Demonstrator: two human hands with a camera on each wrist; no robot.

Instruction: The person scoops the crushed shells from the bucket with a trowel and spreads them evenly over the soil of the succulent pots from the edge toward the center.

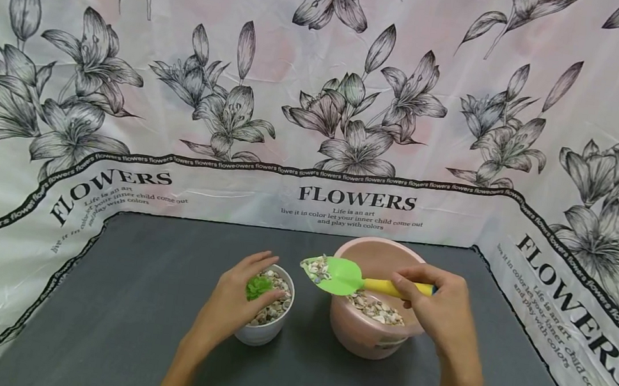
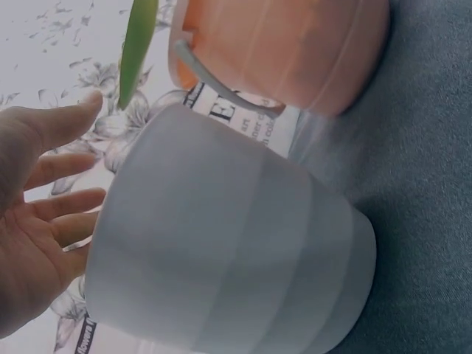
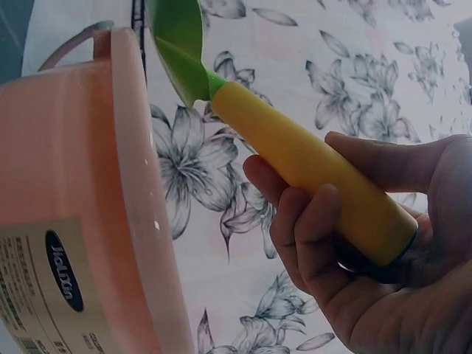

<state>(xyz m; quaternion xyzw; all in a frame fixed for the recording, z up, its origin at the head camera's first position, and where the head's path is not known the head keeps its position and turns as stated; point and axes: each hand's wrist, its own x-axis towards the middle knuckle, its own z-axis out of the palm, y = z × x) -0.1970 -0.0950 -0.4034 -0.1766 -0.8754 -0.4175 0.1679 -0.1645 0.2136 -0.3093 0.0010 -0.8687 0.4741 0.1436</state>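
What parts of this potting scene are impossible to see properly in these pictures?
- Head view: the left hand covers part of the white pot and its green plant.
- Left wrist view: the pot's contents are hidden by its wall.
- Right wrist view: the scoop blade is cut off; the pink bucket label is too small.

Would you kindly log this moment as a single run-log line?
left hand: open, cupping white pot | right hand: grips scoop loaded with pebbles | scoop between pink bucket and pot

A dark grey mat (image 1: 142, 327) covers the table, with a white cloth (image 1: 322, 91) printed with grey lilies behind it.
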